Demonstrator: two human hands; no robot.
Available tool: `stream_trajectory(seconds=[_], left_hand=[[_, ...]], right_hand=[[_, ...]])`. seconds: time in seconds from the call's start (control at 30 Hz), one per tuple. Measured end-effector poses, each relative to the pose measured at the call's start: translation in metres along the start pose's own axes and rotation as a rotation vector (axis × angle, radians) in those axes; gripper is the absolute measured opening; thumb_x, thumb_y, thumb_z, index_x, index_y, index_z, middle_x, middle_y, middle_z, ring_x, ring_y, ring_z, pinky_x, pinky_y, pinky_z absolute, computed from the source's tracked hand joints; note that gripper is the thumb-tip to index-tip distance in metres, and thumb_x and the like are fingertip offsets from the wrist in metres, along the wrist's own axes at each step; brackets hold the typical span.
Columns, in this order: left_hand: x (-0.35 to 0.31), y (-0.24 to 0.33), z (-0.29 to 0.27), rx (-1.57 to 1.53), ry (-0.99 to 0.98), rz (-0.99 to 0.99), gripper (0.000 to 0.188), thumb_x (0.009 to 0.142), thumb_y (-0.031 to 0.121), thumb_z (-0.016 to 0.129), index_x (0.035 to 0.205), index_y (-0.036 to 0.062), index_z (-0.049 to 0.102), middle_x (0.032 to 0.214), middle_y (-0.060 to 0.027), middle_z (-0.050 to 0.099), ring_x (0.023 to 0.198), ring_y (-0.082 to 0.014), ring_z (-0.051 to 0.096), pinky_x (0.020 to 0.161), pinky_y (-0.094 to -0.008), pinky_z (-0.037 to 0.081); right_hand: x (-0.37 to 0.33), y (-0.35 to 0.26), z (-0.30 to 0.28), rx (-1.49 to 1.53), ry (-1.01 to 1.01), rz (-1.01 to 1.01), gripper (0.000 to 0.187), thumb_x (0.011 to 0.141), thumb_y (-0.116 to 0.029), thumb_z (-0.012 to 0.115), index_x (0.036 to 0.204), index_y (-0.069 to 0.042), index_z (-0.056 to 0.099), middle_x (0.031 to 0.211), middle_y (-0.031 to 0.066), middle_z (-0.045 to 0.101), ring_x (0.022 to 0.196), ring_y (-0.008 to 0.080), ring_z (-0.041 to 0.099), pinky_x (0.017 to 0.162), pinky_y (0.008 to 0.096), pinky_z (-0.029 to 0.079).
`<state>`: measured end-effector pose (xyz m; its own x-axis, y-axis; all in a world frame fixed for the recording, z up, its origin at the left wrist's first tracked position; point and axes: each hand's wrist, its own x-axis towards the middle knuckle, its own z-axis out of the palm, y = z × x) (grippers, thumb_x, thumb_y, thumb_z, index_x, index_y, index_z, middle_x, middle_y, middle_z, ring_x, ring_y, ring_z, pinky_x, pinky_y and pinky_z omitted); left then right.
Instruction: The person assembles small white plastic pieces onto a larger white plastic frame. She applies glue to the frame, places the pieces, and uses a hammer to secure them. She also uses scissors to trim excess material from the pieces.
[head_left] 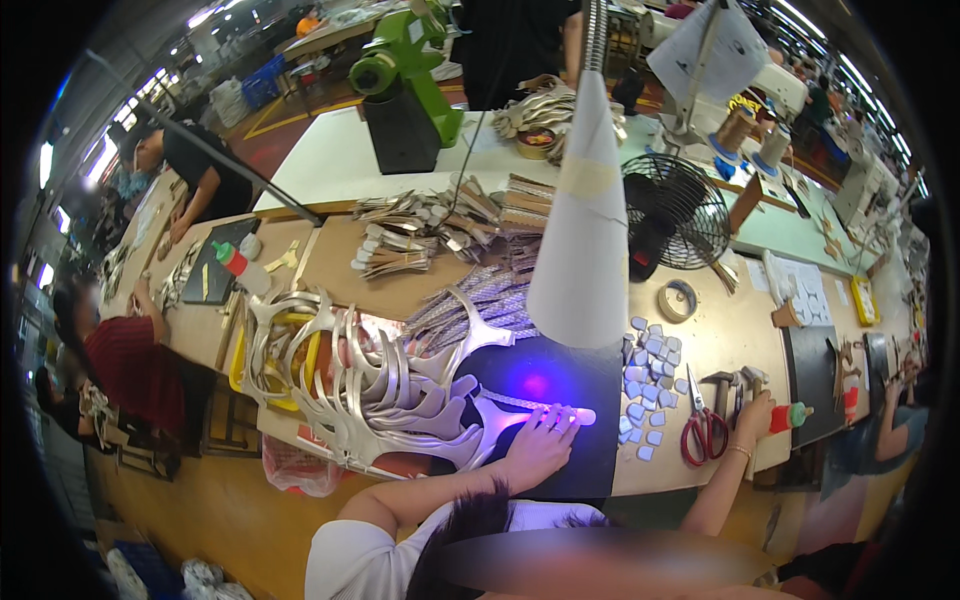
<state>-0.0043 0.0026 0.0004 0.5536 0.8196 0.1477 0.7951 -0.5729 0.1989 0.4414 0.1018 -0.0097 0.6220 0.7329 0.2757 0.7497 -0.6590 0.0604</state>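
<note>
My left hand point(540, 445) lies with fingers stretched over the end of a silver leather shoe-upper piece point(490, 420), on a black mat point(590, 470) under blue-violet light. A thin braided strip point(505, 400) runs along that piece to the fingers. To the right, my right hand point(752, 422) is closed around what looks like a hammer point(750, 378); the fingers partly hide its handle. Red-handled scissors point(704, 436) lie just left of this hand, and a glue bottle point(790, 417) with a red band and green cap lies to its right.
Silver upper pieces point(380, 400) heap up at left, by a yellow tray point(238, 360). Small grey-blue tabs point(650, 380) are scattered beside the mat. A white lamp cone point(580, 260) hangs over it. Behind stand a tape roll point(678, 300), black fan point(680, 212) and green machine point(405, 80).
</note>
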Motion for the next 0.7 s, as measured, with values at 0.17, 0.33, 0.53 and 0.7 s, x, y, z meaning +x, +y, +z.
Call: stream_trajectory(seconds=[0.17, 0.33, 0.53, 0.7], left_hand=[[0.005, -0.013, -0.017, -0.154, -0.080, 0.019, 0.054, 0.089, 0.032, 0.064, 0.134, 0.0038, 0.052, 0.137, -0.0186, 0.052, 0.130, -0.0344, 0.048, 0.108, -0.0508, 0.036], [0.025, -0.050, -0.065, -0.398, 0.102, -0.004, 0.051, 0.091, 0.032, 0.064, 0.133, 0.0068, 0.055, 0.134, -0.0197, 0.056, 0.127, -0.0355, 0.052, 0.106, -0.0492, 0.041], [0.067, -0.185, -0.154, -0.837, 0.754, -0.501, 0.036, 0.095, 0.020, 0.064, 0.124, 0.0007, 0.054, 0.113, -0.0148, 0.063, 0.105, -0.0309, 0.062, 0.099, -0.0401, 0.047], [0.089, -0.263, -0.169, -2.140, 0.755, -0.333, 0.060, 0.095, 0.049, 0.061, 0.129, 0.0008, 0.050, 0.118, -0.0110, 0.061, 0.108, -0.0281, 0.059, 0.100, -0.0389, 0.045]], right_hand=[[-0.011, -0.011, -0.032, 0.250, 0.081, -0.053, 0.032, 0.091, -0.011, 0.058, 0.120, -0.001, 0.057, 0.104, 0.0195, 0.061, 0.090, 0.0376, 0.065, 0.075, 0.0471, 0.053], [-0.025, -0.018, -0.045, 0.638, -0.001, -0.143, 0.040, 0.091, -0.011, 0.062, 0.130, -0.004, 0.057, 0.100, 0.0157, 0.060, 0.088, 0.0316, 0.062, 0.077, 0.0427, 0.050], [-0.055, -0.026, -0.029, 0.728, -0.017, -0.171, 0.041, 0.089, -0.010, 0.065, 0.128, -0.001, 0.059, 0.108, 0.0170, 0.061, 0.097, 0.0326, 0.062, 0.086, 0.0410, 0.049], [-0.066, -0.017, -0.022, 0.713, -0.041, -0.100, 0.040, 0.087, -0.007, 0.065, 0.127, -0.002, 0.060, 0.110, 0.0176, 0.063, 0.102, 0.0337, 0.062, 0.089, 0.0413, 0.049]])
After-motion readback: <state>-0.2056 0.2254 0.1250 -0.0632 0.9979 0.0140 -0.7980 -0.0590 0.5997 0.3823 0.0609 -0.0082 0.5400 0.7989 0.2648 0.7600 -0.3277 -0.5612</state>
